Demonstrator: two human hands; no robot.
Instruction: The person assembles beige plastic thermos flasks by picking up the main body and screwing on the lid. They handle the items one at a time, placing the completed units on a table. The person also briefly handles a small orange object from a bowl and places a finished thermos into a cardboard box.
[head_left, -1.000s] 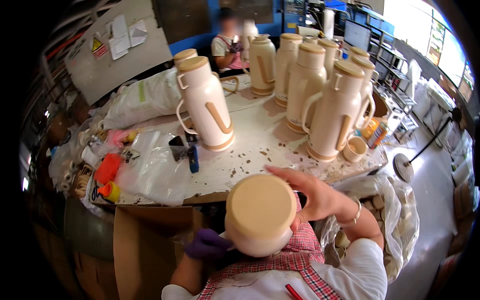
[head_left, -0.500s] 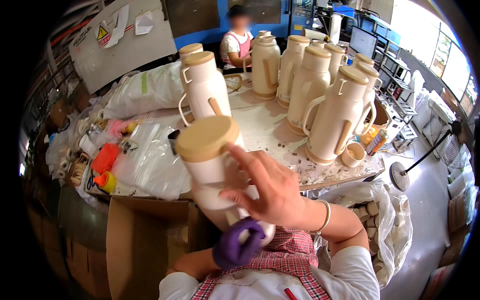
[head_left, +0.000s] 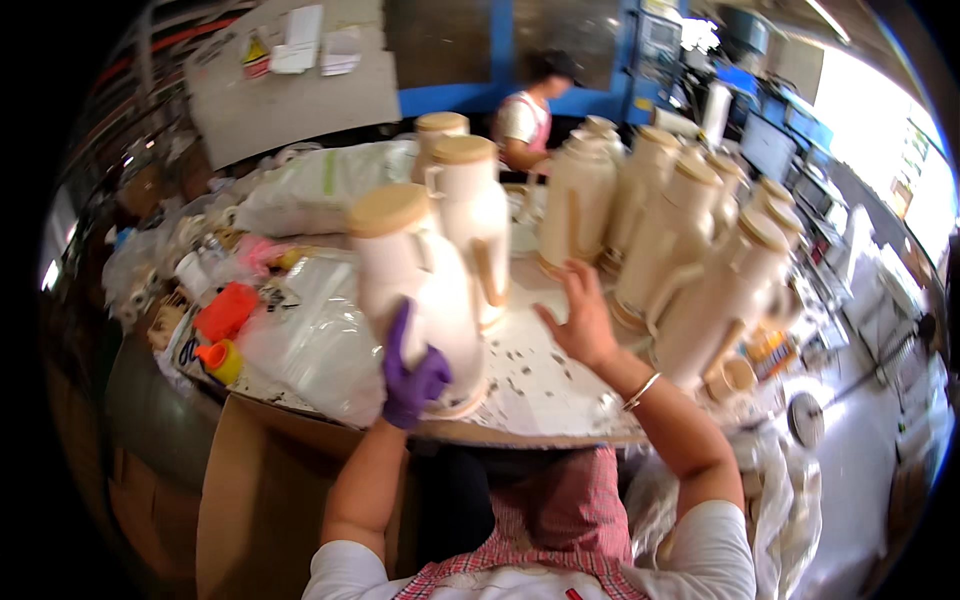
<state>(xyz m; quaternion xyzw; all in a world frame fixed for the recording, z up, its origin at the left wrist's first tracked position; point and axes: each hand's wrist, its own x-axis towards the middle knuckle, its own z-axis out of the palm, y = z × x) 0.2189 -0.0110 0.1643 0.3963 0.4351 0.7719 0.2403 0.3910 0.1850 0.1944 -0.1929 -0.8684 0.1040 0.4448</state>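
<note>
A cream vacuum flask (head_left: 415, 285) with a tan lid stands near the front edge of the worktable (head_left: 540, 405), slightly blurred. My left hand (head_left: 412, 380), in a purple glove, grips it low on its side; part of the grip is hidden. Bare, with a bracelet at the wrist, my right hand (head_left: 583, 325) hovers over the tabletop with fingers spread, holding nothing. Just behind the held flask is another cream flask (head_left: 475, 205). To the right of my right hand stand several more, the nearest being a flask with a loop handle (head_left: 715, 310).
Clear plastic bags (head_left: 315, 335) lie at the left, beside a yellow bottle (head_left: 220, 360) and a red item (head_left: 226, 311). A small cup (head_left: 733, 378) sits at the right front. Below the table are an open carton (head_left: 255, 490) and a plastic sack (head_left: 765, 500). A person (head_left: 525, 120) works beyond.
The flask has moved from in front of my chest onto the table, upright, with my left hand on it. My right hand has come off the flask and moved forward, opening.
</note>
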